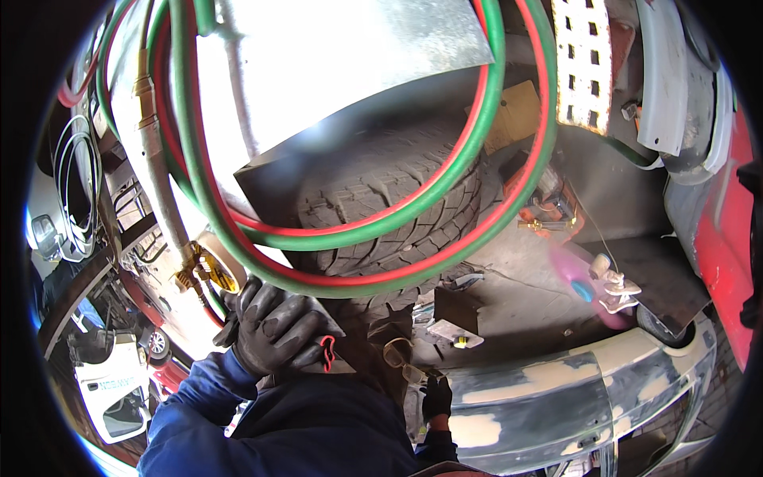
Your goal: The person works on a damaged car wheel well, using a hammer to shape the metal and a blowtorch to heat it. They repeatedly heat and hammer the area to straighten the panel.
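Note:
My left hand [274, 330], in a black glove, is closed with its fingers curled at the lower left of the hoses. What it grips is hidden. A red loop [327, 354] shows beside its fingers. Just above the hand are a brass fitting [187, 280] and a yellow-faced round part [216, 269] at the foot of a metal tube [159, 175]. Looped red and green twin hoses [373, 282] hang across the view. My right hand [435, 397], also black-gloved, is low near the middle; its fingers are too dark to read. Tinted glasses [401, 359] are beside it.
Behind the hoses lies a treaded tyre [397, 199] under a bright metal sheet [358, 48]. A patchy grey car body [548, 397] stands at lower right, a red panel [727, 238] at far right. A perforated strip [582, 63] stands at upper right; an orange tool [550, 211] lies below it.

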The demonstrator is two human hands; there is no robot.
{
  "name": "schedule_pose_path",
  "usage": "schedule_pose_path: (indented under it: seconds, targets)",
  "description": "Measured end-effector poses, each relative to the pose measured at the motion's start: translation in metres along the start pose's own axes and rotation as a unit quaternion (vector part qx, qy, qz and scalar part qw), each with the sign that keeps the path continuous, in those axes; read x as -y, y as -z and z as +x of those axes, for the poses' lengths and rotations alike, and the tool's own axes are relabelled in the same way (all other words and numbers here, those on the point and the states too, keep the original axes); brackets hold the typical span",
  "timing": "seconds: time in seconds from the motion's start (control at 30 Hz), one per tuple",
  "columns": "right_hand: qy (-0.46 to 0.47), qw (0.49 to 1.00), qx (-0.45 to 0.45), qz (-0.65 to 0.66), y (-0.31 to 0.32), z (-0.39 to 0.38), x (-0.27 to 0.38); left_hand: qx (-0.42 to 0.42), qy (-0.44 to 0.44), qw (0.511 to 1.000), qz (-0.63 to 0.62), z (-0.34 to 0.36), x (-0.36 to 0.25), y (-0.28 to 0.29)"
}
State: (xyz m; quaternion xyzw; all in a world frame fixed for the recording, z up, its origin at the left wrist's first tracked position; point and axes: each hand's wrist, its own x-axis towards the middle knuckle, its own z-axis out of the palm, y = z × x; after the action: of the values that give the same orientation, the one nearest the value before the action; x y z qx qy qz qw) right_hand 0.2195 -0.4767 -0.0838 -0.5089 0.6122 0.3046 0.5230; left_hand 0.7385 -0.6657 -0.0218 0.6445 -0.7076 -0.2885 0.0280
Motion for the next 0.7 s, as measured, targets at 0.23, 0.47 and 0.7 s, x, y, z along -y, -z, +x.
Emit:
schedule_pose_path:
  seconds: [0.23,0.47,0.7]
  targets:
    - [-0.12,0.958,-0.014,0.259,0.041,0.012,0.024,-0.118,0.001,0.992,-0.032,-0.01,-0.001,-0.015]
    - [-0.02,0.984,-0.04,0.175,0.117,0.012,0.068,-0.154,-0.054,0.984,-0.077,-0.019,0.007,-0.028]
    - [-0.007,0.998,-0.018,-0.062,0.159,0.02,0.102,-0.255,-0.054,0.953,-0.154,-0.019,0.005,-0.057]
